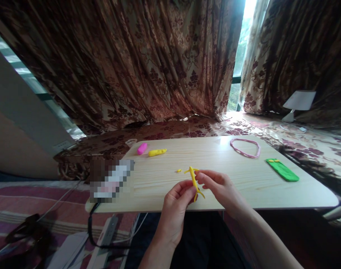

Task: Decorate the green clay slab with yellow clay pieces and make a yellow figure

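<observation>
Between my hands is a yellow modelling clay figure (193, 176), a thin stick-like body with slender limbs branching out at its top and bottom. My left hand (178, 200) is closed, pinching the lower part of the body between thumb and fingers. On the other side, my right hand (219, 185) has its thumb and index finger drawn together at the thin upper right limb. A small yellow clay bit (179, 170) lies on the table just left of the figure's top.
On the wooden table (209, 153) lie a pink clay lump (142, 148), a yellow clay roll (157, 152), a pink clay ring (258, 151) and a flat green clay piece (282, 170) with yellow bits. A blurred-out object (112, 182) is at the left edge. A lamp (299, 101) stands behind.
</observation>
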A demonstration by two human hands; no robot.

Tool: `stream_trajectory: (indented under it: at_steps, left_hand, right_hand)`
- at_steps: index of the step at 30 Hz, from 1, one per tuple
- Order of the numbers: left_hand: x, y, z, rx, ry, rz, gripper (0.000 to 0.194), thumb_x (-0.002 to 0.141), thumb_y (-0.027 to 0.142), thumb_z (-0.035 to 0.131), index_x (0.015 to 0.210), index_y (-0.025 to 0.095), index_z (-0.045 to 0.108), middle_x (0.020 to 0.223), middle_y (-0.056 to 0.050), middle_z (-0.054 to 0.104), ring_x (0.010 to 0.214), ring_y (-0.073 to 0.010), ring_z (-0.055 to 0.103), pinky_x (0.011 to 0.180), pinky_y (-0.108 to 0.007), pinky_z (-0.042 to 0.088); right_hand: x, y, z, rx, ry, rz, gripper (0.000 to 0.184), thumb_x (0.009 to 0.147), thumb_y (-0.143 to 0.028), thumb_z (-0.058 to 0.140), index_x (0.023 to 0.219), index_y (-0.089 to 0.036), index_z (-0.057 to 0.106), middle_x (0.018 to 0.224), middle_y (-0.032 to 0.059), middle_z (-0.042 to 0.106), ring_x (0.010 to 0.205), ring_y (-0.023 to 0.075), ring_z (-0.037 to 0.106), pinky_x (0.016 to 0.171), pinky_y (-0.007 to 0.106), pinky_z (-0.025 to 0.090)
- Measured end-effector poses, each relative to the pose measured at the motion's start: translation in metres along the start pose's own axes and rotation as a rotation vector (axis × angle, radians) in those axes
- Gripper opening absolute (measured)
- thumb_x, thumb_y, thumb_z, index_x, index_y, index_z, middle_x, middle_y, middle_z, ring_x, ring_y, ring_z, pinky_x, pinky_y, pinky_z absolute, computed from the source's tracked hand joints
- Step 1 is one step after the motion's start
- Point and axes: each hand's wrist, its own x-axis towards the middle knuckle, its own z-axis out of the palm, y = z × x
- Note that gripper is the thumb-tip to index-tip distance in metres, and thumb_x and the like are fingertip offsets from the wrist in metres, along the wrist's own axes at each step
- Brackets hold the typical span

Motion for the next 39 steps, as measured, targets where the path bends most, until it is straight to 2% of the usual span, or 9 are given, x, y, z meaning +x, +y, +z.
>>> stream_trajectory:
  at_steps: [4,10,16,26,32,39]
  left_hand:
    - [0.004,-0.004,-0.006,-0.04,0.029,-0.002,0.027,0.071,0.027,0.071,0.095,0.016,0.068,0.085,-0.004,0.069,0.072,-0.0123,0.06,0.074,-0.026,0.046]
    - [0.004,-0.007,-0.004,-0.055,0.006,-0.009,0.025,0.073,0.026,0.069,0.095,0.014,0.066,0.082,-0.005,0.069,0.074,-0.0131,0.06,0.078,-0.029,0.046]
    - [0.002,-0.004,-0.001,-0.044,-0.023,-0.006,0.025,0.076,0.025,0.067,0.097,0.013,0.064,0.081,-0.004,0.066,0.074,-0.0122,0.059,0.075,-0.027,0.045]
    - [0.001,-0.004,-0.004,-0.027,0.001,0.017,0.027,0.074,0.025,0.069,0.097,0.012,0.064,0.087,-0.006,0.067,0.078,-0.0132,0.058,0.077,-0.028,0.045]
    - [-0.002,-0.001,-0.001,0.014,0.002,0.016,0.025,0.073,0.024,0.069,0.097,0.015,0.065,0.082,-0.004,0.067,0.074,-0.0115,0.057,0.075,-0.025,0.045]
    - [-0.011,0.006,0.01,0.101,-0.016,0.021,0.022,0.071,0.021,0.07,0.091,0.012,0.068,0.072,-0.003,0.066,0.068,-0.0108,0.054,0.069,-0.022,0.042]
  right_hand:
    - [-0.012,0.011,-0.005,-0.092,0.038,-0.036,0.025,0.081,-0.038,0.057,0.091,-0.019,0.069,0.087,0.0047,0.069,0.083,0.0208,0.062,0.072,0.031,0.047]
    - [-0.023,0.02,0.002,-0.214,0.049,-0.134,0.009,0.078,-0.028,0.061,0.079,-0.02,0.067,0.081,0.0023,0.066,0.076,0.0182,0.06,0.071,0.031,0.045]
    - [-0.021,0.02,0.001,-0.271,0.04,-0.159,0.011,0.081,-0.025,0.057,0.077,-0.02,0.066,0.073,0.0016,0.064,0.067,0.0163,0.059,0.066,0.03,0.045]
    - [-0.023,0.017,0.003,-0.254,0.003,-0.17,0.011,0.081,-0.021,0.057,0.078,-0.019,0.067,0.074,0.0006,0.064,0.07,0.0146,0.06,0.067,0.026,0.046]
    - [-0.019,0.012,-0.007,-0.195,0.031,-0.137,0.02,0.084,-0.029,0.055,0.098,-0.02,0.066,0.092,0.0034,0.065,0.087,0.0172,0.06,0.074,0.027,0.046]
    - [-0.006,0.007,-0.004,-0.079,0.01,-0.077,0.021,0.082,-0.035,0.058,0.083,-0.016,0.066,0.083,0.0023,0.064,0.078,0.0156,0.06,0.066,0.024,0.047]
